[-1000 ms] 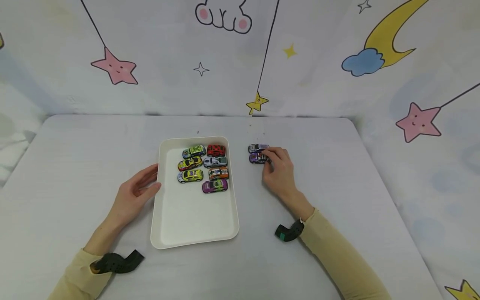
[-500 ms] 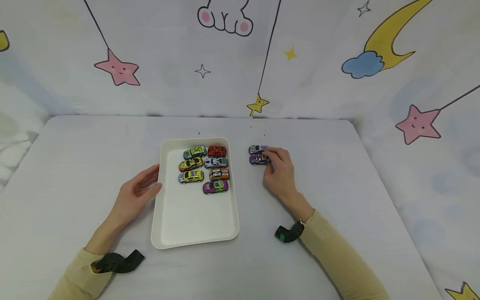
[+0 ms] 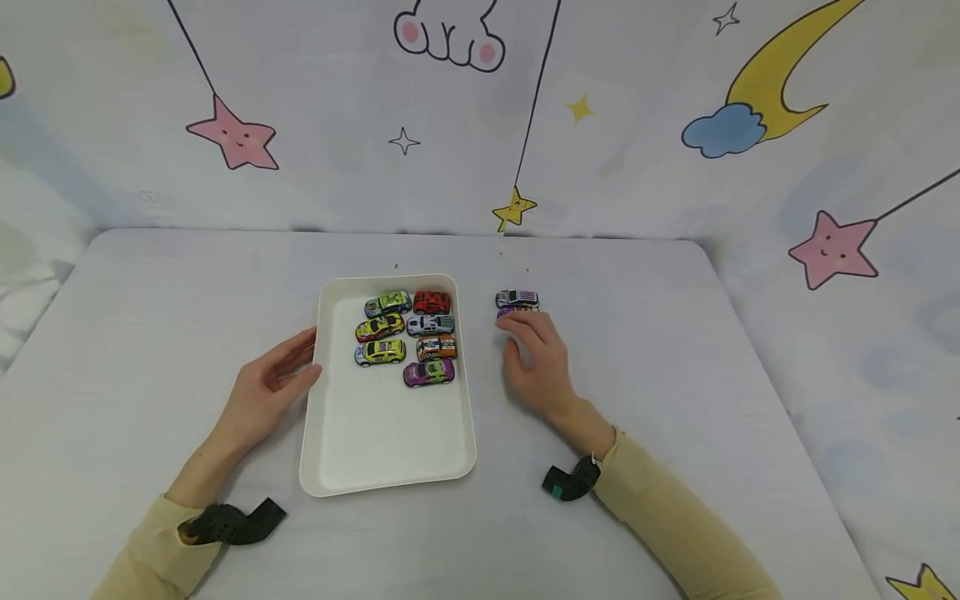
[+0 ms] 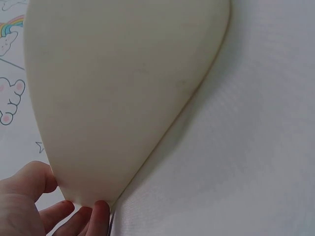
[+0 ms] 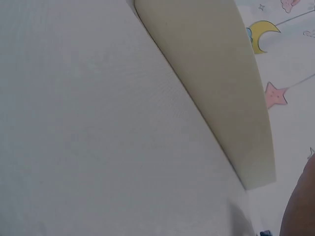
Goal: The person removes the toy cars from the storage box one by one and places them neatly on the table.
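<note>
A white tray holds several toy cars, among them a red one and a purple-green one. Against its left side rests my left hand, thumb at the rim and fingertips on the outer wall; the left wrist view has these fingers touching the tray's wall. Right of the tray lie a silver toy car and, close below it, a purple one partly hidden by my right hand. The right hand's thumb and index finger are apart, with nothing seen between them.
The white table ends at a back wall printed with stars and a moon. Dark devices are strapped to the left wrist and right wrist. In the right wrist view, the tray's outer wall crosses the upper right.
My right hand has shifted left and toward me, its thumb and index finger now apart, covering more of the purple car. My left hand stays at the tray.
</note>
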Available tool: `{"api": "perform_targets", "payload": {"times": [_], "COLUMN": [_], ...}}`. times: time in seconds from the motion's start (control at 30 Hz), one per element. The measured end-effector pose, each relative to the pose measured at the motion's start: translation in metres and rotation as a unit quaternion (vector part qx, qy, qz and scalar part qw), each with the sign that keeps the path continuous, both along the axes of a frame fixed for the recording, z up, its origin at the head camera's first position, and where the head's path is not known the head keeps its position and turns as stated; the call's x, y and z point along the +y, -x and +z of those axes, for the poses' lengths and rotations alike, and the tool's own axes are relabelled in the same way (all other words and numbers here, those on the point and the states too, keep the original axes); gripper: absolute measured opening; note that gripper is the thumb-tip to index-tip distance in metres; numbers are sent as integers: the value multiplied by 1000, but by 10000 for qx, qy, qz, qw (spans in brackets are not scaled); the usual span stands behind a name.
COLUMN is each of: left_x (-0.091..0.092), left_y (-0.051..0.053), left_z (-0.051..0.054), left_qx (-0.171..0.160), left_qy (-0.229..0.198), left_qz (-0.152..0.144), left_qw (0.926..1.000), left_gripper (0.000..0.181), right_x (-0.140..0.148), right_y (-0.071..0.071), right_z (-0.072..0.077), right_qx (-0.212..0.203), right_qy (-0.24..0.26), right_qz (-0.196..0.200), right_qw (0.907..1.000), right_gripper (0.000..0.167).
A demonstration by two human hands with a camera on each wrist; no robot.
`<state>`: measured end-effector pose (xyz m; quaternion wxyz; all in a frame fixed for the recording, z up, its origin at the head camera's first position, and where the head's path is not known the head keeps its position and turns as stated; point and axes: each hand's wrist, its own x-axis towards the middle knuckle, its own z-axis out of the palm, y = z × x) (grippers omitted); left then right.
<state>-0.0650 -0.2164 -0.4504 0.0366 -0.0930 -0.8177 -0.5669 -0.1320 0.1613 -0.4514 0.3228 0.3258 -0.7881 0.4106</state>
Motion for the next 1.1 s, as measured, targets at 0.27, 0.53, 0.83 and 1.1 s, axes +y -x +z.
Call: {"api": "perform_targets", "payload": {"times": [0.27, 0.53, 0.83, 1.1], "left_x": [-1, 1, 3, 0], "left_y": [1, 4, 5, 0], "left_z": [2, 2, -3, -1], "left_qx": [-15, -33, -65, -65], "left_qy": [53, 78, -8, 51], "left_qz": [-9, -48, -85, -8], "left_qw": [10000, 10000, 9999, 10000], "left_gripper": [52, 52, 52, 52], "right_x": [-13, -30, -49, -56], "right_y": [-8, -15, -21, -22], "right_z": [4, 17, 36, 34], "right_qx": [-252, -369, -962, -925], "right_qy": [-292, -526, -2435, -2666], "right_qz": [613, 1144, 1061, 1282], "right_qw": [9974, 9914, 9593, 9507], "right_gripper": [25, 29, 25, 17]}}
